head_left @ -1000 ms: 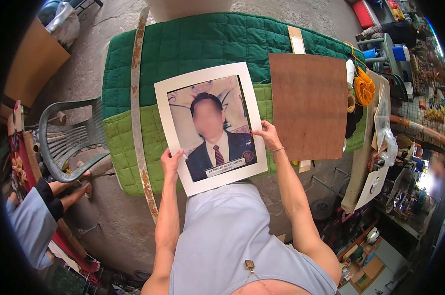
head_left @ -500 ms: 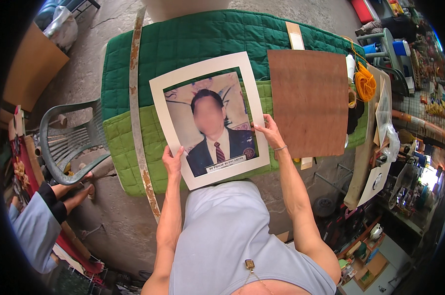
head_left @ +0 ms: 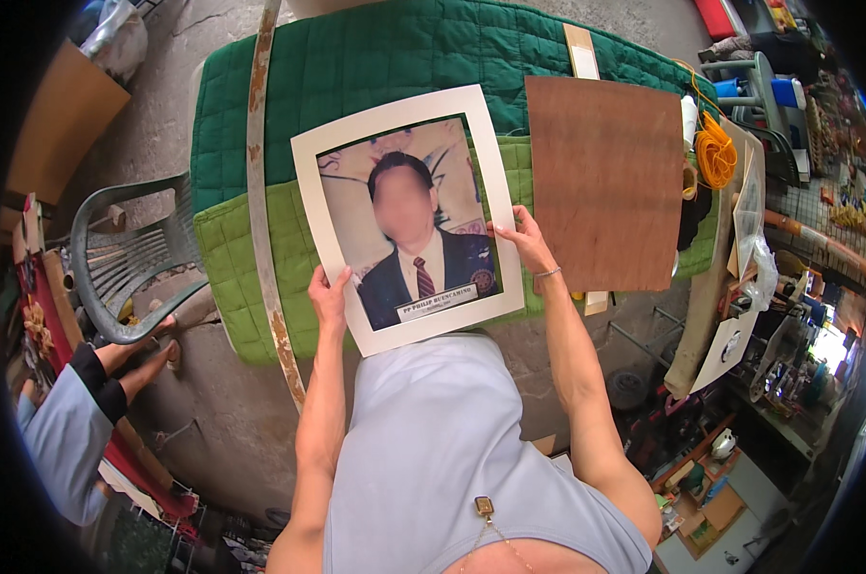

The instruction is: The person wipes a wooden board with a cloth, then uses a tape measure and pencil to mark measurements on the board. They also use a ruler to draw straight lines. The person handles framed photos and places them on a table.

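A white mat board (head_left: 502,182) with a rectangular opening is tilted slightly in front of me, over the near half of the quilted table cover. In its opening shows a portrait photo (head_left: 409,239) of a person in a dark suit and striped tie, with a name strip along the bottom. Thin strips of green show between photo and mat at the top and right. My left hand (head_left: 330,298) grips the mat's lower left edge, thumb on its face. My right hand (head_left: 529,243) pinches the right edge, thumb on top; the fingers underneath are hidden.
A brown wooden panel (head_left: 605,182) lies right of the mat on the green quilted cover (head_left: 232,258). A worn metal straightedge (head_left: 258,153) crosses the table's left side. Orange cord (head_left: 715,153) sits at the right end. A green plastic chair (head_left: 132,253) and another person's legs (head_left: 117,383) are at left.
The photo has shifted within the mat's opening, and the green gap along its top has narrowed. Both hands keep their hold on the mat. The whole view has shifted slightly.
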Motion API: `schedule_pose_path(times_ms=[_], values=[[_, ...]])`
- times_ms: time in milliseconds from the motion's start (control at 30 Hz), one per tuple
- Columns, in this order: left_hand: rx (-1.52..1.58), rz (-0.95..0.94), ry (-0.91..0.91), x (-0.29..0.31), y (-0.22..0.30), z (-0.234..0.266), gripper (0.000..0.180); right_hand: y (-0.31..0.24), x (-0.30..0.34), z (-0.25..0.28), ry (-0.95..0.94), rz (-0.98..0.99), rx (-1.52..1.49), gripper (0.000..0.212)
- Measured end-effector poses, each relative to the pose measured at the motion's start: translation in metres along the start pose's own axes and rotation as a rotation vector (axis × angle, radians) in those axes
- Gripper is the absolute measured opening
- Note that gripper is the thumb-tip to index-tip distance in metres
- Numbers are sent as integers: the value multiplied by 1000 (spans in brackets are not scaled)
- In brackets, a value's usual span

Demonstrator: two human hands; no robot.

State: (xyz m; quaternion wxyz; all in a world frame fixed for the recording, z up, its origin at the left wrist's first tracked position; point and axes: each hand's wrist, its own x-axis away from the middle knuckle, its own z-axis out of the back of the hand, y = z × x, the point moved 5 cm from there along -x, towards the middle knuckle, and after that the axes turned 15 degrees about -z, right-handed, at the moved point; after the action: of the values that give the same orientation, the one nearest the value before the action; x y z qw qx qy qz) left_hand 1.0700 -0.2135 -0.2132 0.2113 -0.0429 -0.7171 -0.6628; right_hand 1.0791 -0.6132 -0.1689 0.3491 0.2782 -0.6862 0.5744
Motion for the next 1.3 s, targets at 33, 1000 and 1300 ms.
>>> schedule_pose_path(times_ms=[33,1000,1300], values=[[-1,-7,-5,0,1,0,31,0,0,0,-1,-1,1,36],[-156,12,46,-11,-4,4,40,15,-21,3,217,128,213,37],[-498,-97,24,-11,6,11,51,14,-21,4,318,105,340,42]])
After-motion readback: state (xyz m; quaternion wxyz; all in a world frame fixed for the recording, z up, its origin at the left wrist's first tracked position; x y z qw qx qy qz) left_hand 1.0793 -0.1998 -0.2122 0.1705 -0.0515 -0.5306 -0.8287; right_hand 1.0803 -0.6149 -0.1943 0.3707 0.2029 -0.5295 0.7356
